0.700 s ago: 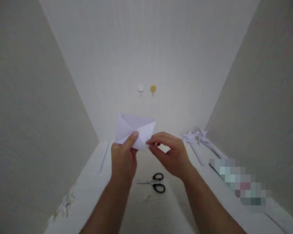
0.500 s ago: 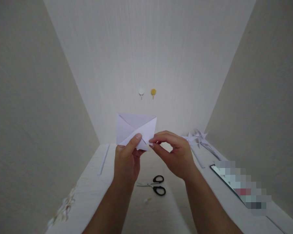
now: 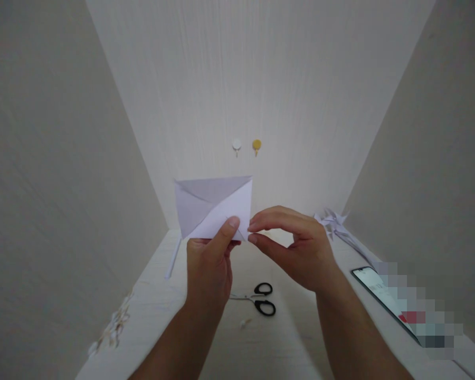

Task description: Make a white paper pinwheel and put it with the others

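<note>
A white sheet of paper (image 3: 198, 211), folded like an envelope with creased triangular flaps meeting across its face, is held up in front of me. My left hand (image 3: 211, 264) grips its lower edge, the thumb pressing on the front near the lower right and the fingers behind. Beside the lower right corner is my right hand (image 3: 293, 243), its thumb and index fingertip slightly apart and close to the paper's edge. Whether they touch the paper is hard to tell. Below the hands, scissors (image 3: 257, 298) with black handles lie on the table, their blade tips hidden by my left wrist.
White paper pinwheels (image 3: 334, 221) lie at the back right, near a phone (image 3: 383, 295) that is partly blurred out. A white paper stick (image 3: 173, 258) rests at the back left. Small pale pieces (image 3: 113, 327) are heaped along the left. Two hooks (image 3: 256, 145) hang on the back wall.
The lower right flap now lies flat under my left thumb, which has moved right. My right fingertips have come off the flap's tip. The view has shifted slightly.
</note>
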The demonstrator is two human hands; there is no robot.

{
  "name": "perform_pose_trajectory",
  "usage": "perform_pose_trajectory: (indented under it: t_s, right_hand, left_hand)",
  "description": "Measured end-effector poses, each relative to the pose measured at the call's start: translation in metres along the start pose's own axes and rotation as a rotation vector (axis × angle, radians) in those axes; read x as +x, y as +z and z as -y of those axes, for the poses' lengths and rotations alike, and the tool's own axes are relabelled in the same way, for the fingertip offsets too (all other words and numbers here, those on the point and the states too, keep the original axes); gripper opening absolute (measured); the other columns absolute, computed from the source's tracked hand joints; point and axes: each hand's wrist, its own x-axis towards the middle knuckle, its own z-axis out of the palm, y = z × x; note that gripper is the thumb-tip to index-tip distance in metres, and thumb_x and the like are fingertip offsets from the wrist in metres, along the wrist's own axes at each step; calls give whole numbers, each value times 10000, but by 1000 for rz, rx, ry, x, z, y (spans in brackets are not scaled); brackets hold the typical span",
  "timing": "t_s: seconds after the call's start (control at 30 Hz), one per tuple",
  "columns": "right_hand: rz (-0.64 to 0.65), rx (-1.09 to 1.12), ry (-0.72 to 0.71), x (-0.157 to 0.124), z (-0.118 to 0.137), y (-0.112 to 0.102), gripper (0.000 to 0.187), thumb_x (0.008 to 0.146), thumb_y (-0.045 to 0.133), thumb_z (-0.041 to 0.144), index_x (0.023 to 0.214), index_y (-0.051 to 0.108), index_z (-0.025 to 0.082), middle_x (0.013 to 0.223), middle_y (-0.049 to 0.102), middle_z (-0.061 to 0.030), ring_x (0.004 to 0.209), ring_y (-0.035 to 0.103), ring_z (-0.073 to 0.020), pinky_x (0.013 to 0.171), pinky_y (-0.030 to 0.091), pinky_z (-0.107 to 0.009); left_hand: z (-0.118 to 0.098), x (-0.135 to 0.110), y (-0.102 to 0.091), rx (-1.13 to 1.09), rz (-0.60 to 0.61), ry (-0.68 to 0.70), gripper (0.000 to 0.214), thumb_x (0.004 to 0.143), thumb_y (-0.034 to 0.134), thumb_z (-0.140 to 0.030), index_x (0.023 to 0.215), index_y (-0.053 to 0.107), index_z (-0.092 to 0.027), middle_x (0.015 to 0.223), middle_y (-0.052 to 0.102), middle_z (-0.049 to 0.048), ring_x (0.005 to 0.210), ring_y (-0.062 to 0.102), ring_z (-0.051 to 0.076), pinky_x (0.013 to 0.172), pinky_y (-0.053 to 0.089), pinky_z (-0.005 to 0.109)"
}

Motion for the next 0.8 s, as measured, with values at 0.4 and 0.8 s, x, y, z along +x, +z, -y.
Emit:
perform_pose_trajectory:
  t_s: [0.4, 0.8]
  right_hand:
    - [14, 47, -6, 1, 5, 1, 179, 905, 773, 64, 970, 794, 229, 954, 806, -32, 886, 757, -158, 819, 614, -296]
    - [-59, 132, 163, -1, 10, 4, 109, 909, 769, 130, 920, 792, 235, 907, 802, -29, 845, 740, -179, 780, 594, -341]
  left_hand:
    - [-4, -4, 0, 12, -14, -22, 286, 699, 968, -273, 930, 814, -206, 956, 773, 17, 826, 691, 136, 635, 548, 203]
    - [1, -7, -1, 109, -66, 39, 212, 691, 950, -307, 710, 774, -189, 792, 758, 21, 780, 685, 179, 697, 551, 284]
